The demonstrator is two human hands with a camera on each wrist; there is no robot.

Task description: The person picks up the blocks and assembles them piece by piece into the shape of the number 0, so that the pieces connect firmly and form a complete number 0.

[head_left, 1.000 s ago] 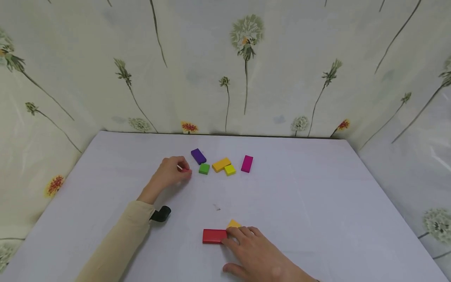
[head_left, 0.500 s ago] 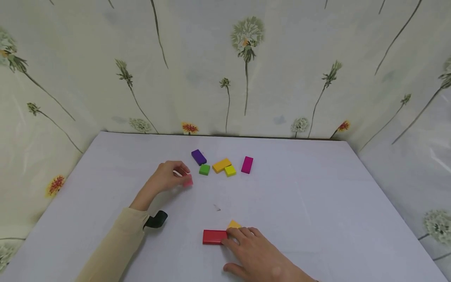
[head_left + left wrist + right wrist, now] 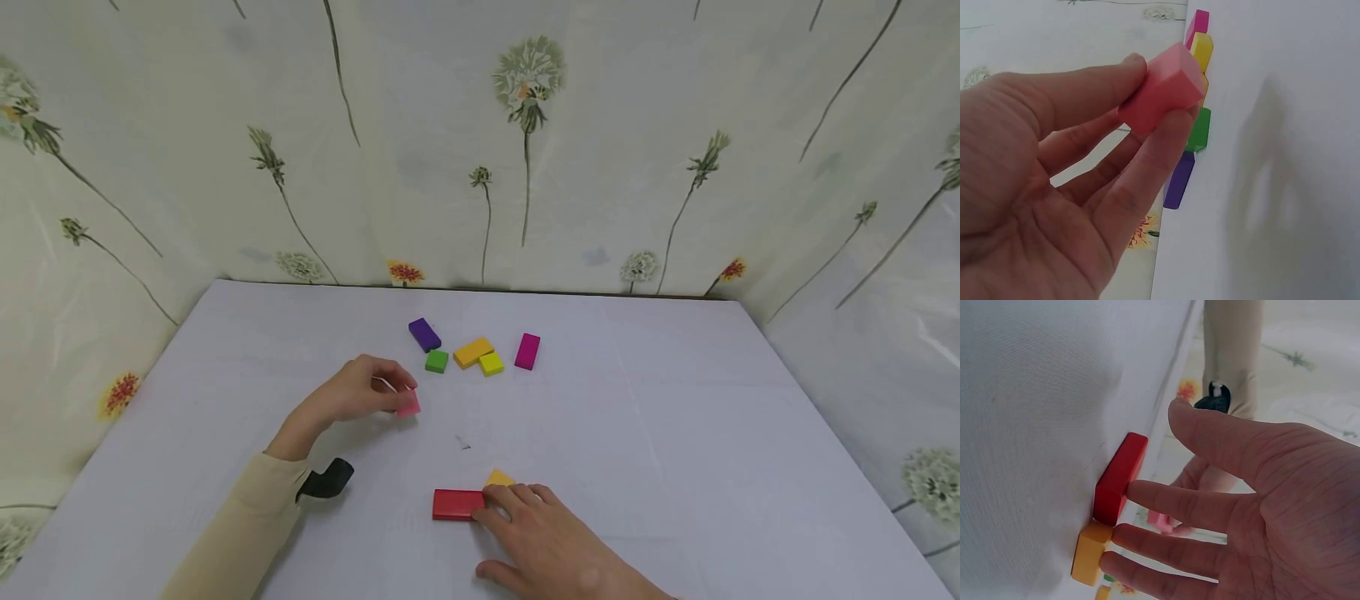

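Observation:
Between thumb and fingertips my left hand (image 3: pixel 363 390) pinches a small pink block (image 3: pixel 1163 90), held above the table with its shadow on the white cloth in the left wrist view. My right hand (image 3: pixel 551 537) lies low at the front of the table, fingers extended and thumb spread out. In the right wrist view its index fingertip touches a long red block (image 3: pixel 1120 478). The other fingertips rest against an orange-yellow block (image 3: pixel 1091 553) that adjoins the red one. From the head view, the right fingers partly cover both blocks.
Further back on the white table (image 3: pixel 675 433) lie a purple block (image 3: pixel 424 335), a green block (image 3: pixel 437 361), an orange block (image 3: pixel 473 352) against a yellow one (image 3: pixel 491 364), and a magenta block (image 3: pixel 527 352). A flower-patterned curtain (image 3: pixel 420 167) hangs behind.
My left hand has drawn back toward the front with the pink block, away from the purple and green blocks. The right hand, red block and orange-yellow block stay in place.

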